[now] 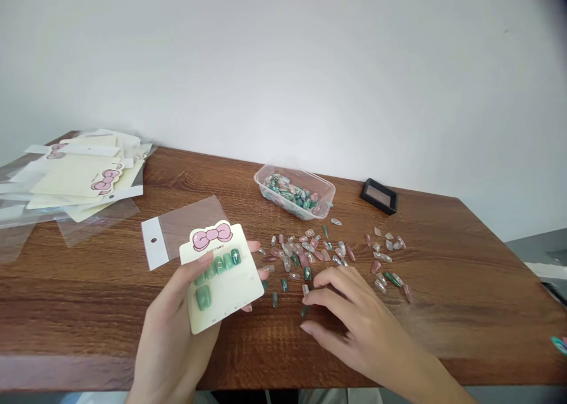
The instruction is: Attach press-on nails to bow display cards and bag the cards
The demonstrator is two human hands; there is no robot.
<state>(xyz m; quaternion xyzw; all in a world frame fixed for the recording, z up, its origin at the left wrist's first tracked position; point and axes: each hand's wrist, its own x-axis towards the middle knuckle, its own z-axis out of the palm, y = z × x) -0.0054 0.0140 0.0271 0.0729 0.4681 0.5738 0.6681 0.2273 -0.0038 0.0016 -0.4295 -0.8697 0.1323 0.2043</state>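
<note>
near the table's (168,327) front edge, the left hand (177,327) pinches 1 bow-printed nail card (234,295) (thumb on top). the right hand (361,315), fingers spread, is by a dark green press-on nail (303,311), contact unclear.

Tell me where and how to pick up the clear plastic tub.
Probably best by the rim, at both short ends, from the sides: the open tub stands upright, its lip flares outward, and the false nails heaped inside could spill if tilted.
</note>
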